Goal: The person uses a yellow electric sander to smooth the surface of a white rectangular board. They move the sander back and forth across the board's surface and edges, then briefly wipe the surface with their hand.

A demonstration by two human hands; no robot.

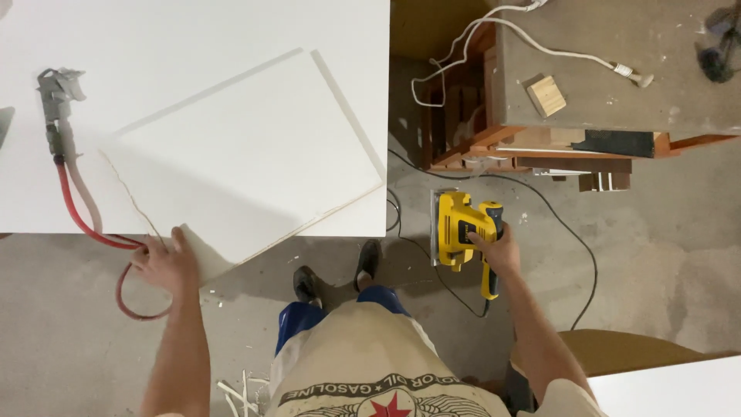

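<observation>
Left hand (164, 265) lies flat, fingers apart, on white panel (247, 162) at its 7 o'clock corner; panel overhangs surface (193, 31). Right hand (500, 251) clamped on yellow sander (461, 229), 3 o'clock. Panel prob. stiff, light; grip edges.

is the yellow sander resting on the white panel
No, the yellow sander is held in the right hand off the table's edge, over the floor, while the left hand touches the white panel.

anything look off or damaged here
The white panel lies askew on the white table, one corner hanging past the edge under the left hand. Its left edge looks ragged. The right hand holds a yellow sander off the table.
</observation>
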